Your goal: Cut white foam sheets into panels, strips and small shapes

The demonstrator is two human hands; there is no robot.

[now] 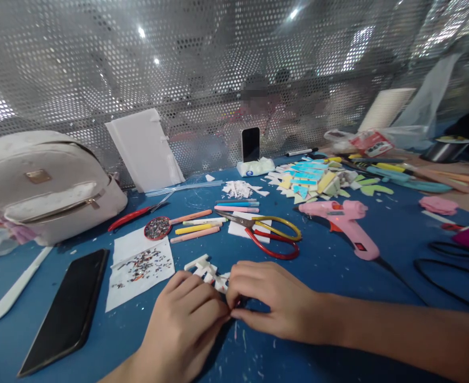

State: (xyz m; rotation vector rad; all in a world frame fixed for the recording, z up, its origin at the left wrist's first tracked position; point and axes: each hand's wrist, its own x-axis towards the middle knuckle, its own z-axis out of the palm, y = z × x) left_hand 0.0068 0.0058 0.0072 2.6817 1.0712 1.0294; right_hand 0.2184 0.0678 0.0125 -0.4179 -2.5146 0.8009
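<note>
Blue tabletop [330, 274], grey perforated metal screen [202, 64] behind. L hand [190, 314] & R hand [274, 292] meet at fingertips, fingers curled; can't tell what, if anything, they pinch. Small white strip-like scraps [209, 272] lie just beyond the fingers. Metal scissors w/ red & yellow handles [251, 223] behind those; pink plastic glue gun [346, 213] w/ black cord, R side.

Left hand [188, 316] and right hand [278, 298] meeting, fingers [254, 319] curled inward, right forearm [394, 330] extended sideways
</note>
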